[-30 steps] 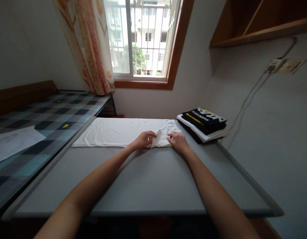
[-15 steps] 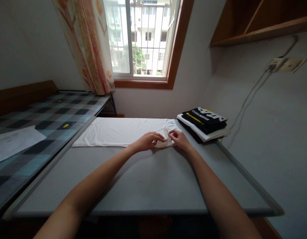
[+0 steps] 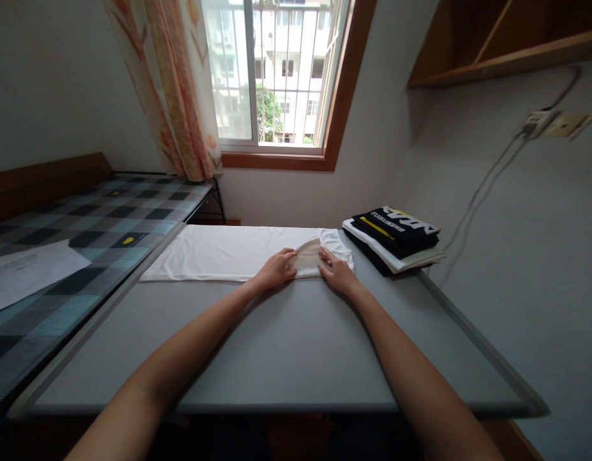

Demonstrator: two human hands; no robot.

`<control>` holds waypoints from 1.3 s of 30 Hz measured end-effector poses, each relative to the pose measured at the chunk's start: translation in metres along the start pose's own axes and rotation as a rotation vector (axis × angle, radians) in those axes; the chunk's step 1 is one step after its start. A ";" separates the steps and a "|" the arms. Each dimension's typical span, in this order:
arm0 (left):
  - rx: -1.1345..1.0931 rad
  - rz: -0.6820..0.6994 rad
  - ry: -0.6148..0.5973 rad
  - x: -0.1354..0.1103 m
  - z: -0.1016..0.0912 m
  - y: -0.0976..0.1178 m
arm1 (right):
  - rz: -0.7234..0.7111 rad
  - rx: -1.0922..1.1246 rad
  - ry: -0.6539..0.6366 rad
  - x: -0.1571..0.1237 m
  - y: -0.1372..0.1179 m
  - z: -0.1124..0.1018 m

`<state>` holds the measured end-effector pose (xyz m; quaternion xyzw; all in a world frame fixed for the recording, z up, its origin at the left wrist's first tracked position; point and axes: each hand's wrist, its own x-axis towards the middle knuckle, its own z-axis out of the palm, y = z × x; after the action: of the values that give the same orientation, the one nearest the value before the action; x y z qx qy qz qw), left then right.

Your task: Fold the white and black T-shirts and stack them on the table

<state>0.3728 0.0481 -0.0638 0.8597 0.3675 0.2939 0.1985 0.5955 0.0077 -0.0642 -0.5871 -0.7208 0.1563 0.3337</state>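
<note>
A white T-shirt [image 3: 219, 253] lies folded lengthwise across the far side of the grey table [image 3: 286, 346]. Both hands are at its right end, near the collar. My left hand [image 3: 275, 269] pinches the near edge of the cloth with curled fingers. My right hand [image 3: 335, 270] grips the same edge a little to the right, fingers bent onto the fabric. Between the two hands a small flap of the shirt is lifted off the table.
A stack of folded black and white clothes [image 3: 394, 237] sits at the table's far right corner. A bed with a checked cover [image 3: 84, 224] and a sheet of paper [image 3: 27, 272] adjoins the table on the left. Window, curtain and wall socket with cable lie beyond.
Both hands have closed on the shirt's near edge by the collar and raised a flap of it; a second ago they lay on the flat cloth.
</note>
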 end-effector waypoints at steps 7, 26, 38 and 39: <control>0.053 -0.149 0.056 0.001 -0.009 0.000 | 0.032 -0.268 0.055 0.000 0.002 -0.009; -0.072 -0.391 -0.102 0.001 -0.014 0.018 | 0.359 -0.226 -0.003 0.001 0.027 -0.045; 0.001 -0.358 -0.109 -0.004 -0.014 0.022 | 0.345 -0.262 0.037 0.002 0.030 -0.038; 0.004 -0.352 -0.110 -0.004 -0.014 0.021 | 0.346 -0.269 0.031 0.002 0.030 -0.038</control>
<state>0.3728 0.0331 -0.0427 0.7973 0.5014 0.2068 0.2650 0.6426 0.0110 -0.0543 -0.7436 -0.6185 0.1044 0.2316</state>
